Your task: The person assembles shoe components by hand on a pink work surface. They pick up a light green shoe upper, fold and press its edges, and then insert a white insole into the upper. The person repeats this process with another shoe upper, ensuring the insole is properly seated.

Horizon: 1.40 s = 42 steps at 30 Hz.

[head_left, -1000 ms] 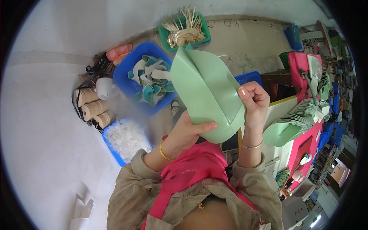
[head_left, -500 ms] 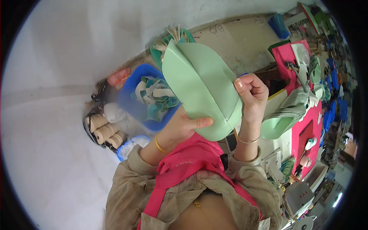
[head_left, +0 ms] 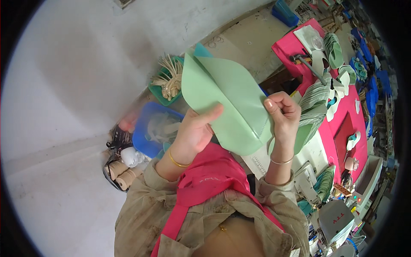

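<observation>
Pale green folded sheet material (head_left: 227, 103) sits at the frame's centre, held up between both hands. Left hand (head_left: 195, 132) grips its lower left edge, thumb pressed across the face. Right hand (head_left: 282, 113) pinches the right edge between thumb and curled fingers. Blue tray (head_left: 147, 128) lies left of centre.

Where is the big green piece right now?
The folded light green piece is up in the middle of the head view, held between the left hand and the right hand, above the blue tray and beside the pink table.
</observation>
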Tool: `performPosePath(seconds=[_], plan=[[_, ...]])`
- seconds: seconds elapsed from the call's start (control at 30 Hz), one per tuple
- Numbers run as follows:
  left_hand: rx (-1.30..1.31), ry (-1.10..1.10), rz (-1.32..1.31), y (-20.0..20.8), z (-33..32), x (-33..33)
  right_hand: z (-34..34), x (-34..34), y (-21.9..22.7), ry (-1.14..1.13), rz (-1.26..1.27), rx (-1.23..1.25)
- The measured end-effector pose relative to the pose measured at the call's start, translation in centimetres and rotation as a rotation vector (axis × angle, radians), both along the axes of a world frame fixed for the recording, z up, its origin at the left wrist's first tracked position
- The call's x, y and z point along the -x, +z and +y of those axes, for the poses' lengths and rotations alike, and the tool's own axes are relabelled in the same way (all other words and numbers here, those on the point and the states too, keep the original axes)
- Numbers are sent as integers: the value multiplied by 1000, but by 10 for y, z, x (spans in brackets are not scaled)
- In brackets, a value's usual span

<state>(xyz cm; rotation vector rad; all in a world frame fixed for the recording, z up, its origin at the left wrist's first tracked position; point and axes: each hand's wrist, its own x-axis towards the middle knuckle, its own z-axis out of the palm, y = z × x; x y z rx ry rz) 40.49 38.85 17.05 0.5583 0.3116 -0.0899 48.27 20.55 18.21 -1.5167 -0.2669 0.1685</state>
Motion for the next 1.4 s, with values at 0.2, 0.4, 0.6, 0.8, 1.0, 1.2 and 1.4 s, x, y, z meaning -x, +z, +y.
performPosePath(seconds=[0.2, 0.4, 0.6, 0.8, 1.0, 1.2, 1.4], plan=[[-24, -150, -78, 15, -28, -31, -40, -15, 2, -144, -47, -3], [-82, -273, -87, 31, -44, -72, -65, -35, 9, -237, -94, 11], [-118, -393, -80, 21, -36, -149, -58, -81, 5, -362, -30, -18], [-143, -550, -36, -8, -5, -258, -23, -157, -15, -497, 25, -51], [-112, -626, 58, -17, 23, -343, 12, -219, -27, -625, 80, -31], [-226, -673, 15, -12, 35, -378, 24, -245, -30, -669, 93, -23], [-213, -697, -45, -4, 30, -400, 19, -259, -32, -695, 91, -40]])
